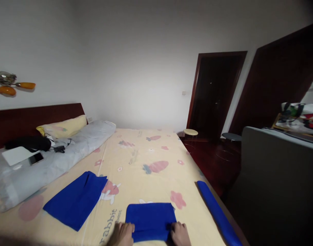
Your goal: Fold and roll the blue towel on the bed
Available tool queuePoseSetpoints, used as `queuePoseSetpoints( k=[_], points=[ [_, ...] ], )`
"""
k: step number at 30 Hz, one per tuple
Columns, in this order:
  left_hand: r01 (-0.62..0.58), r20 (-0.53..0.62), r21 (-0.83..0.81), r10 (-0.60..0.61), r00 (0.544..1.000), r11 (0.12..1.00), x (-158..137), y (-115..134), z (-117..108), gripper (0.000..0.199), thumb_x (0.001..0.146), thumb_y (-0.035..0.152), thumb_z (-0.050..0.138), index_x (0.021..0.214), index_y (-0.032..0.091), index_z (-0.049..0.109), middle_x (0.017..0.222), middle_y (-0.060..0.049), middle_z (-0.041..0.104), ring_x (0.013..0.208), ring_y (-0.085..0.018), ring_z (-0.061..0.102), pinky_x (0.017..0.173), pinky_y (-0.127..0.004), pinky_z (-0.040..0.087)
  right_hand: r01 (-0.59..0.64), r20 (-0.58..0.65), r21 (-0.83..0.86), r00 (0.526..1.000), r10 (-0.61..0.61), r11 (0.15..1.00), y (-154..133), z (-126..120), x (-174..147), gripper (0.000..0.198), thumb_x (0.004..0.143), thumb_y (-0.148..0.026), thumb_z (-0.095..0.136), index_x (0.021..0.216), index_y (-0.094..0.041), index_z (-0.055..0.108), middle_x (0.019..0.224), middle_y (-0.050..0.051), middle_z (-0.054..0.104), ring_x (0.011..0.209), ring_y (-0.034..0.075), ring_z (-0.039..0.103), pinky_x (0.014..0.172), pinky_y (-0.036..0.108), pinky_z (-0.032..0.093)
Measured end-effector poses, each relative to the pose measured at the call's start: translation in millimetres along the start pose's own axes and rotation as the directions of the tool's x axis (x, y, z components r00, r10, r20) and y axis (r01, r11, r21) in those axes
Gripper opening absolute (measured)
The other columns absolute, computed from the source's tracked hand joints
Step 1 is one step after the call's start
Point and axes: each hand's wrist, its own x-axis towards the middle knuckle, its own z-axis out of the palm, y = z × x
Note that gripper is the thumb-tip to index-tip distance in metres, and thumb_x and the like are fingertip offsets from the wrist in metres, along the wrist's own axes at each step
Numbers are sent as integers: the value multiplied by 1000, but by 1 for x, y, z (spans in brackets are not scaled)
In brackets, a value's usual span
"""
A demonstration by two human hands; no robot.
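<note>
A folded piece of blue cloth (151, 218) lies on the bed right in front of me. My left hand (124, 234) is closed on its left edge, fingers curled over the fabric. At the opposite edge, my right hand (180, 234) grips the cloth the same way, near a small dark shadow or fold. Farther left, another blue fabric piece (77, 201) lies flat, slanted, with a slit at its upper end. Along the bed's right side runs a long, narrow blue cloth (218, 213), rolled or folded.
The bed sheet (136, 150) is pale yellow with carrot and flower prints. A rolled grey quilt (77, 153) along the headboard side carries a phone (36, 158), a white flat item, cables and a black bundle. Stools (190, 132) and a grey panel (271, 171) stand to the right.
</note>
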Motion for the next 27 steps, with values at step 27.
queuePoseSetpoints(
  k=[27],
  points=[
    [-91, -6, -95, 90, 996, 991, 18, 79, 69, 59, 85, 16, 33, 142, 25, 39, 156, -5, 38, 146, -26, 27, 123, -51, 23, 237, -169, 164, 963, -209, 958, -76, 43, -11, 21, 84, -20, 50, 100, -29, 61, 102, 3, 67, 95, 23, 58, 90, 41, 39]
  ],
)
